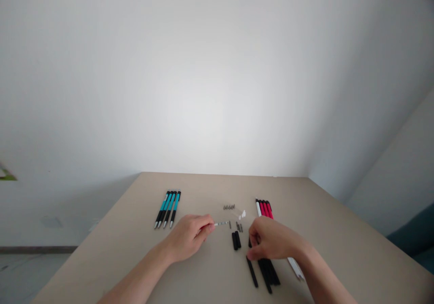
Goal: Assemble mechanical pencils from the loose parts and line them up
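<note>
Best hold the refill level in the pinching left hand while the right hand, its grip unclear, singles out one of the black barrels.

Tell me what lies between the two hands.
Head view: two short black tubes lie side by side between the left hand, pinching a thin rod, and the right hand; small grey parts sit just beyond them.

Looking forward and a little down from head height, facing across the worktop toward a plain white wall filling the upper half. Sitting close over the near edge, catching the left hand and right hand low in frame, near its middle.
</note>
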Available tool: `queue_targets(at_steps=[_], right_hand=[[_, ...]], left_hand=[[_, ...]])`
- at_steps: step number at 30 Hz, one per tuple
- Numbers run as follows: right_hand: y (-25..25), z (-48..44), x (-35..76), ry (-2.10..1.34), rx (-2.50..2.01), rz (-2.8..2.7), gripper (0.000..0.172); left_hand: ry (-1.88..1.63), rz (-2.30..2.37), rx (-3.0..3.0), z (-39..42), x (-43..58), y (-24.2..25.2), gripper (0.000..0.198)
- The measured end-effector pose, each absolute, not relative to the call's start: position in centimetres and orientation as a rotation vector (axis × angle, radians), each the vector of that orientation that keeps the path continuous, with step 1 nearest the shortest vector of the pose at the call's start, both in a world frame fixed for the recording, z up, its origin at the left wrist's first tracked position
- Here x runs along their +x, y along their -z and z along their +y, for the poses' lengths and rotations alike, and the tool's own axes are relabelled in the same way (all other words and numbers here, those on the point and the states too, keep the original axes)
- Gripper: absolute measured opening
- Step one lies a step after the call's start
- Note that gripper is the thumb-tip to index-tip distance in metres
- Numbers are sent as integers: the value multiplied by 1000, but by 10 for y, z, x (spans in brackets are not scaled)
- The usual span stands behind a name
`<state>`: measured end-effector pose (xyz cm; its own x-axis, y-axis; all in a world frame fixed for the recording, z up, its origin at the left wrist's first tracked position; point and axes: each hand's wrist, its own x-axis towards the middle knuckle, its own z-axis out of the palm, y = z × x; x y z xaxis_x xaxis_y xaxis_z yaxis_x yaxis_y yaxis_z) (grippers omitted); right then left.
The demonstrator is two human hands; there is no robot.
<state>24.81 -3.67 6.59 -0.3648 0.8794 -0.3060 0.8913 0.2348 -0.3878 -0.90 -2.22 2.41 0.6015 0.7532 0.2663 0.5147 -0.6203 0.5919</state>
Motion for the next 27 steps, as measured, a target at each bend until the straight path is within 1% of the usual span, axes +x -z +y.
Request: queue_targets(at_steps=[4,8,12,14,18,21,27], right_hand=[[-65,-43,238,718,1706,2434,15],[-65,-48,228,730,1626,2499,5],[-67,-45,225,890,1613,2678,7],[-67,-42,224,914,1667,2812,8],[-65,-37,223,840,1792,2979,9],[-64,-36,223,826,1783,3044,11],[-62,-35,225,653,1780,3170,12]], left_hand=[[-690,1013,2387,-22,-9,-24,34],[-684,1022,2403,-22,-9,-24,34],[-690,1016,2412,-21,-9,-22,34],[-689,1012,2416,-21,-9,-22,34],[-686,1001,2421,-21,-9,-22,33],[-699,999,2419,-21,-9,-23,33],[-712,1013,2419,-22,-9,-25,33]])
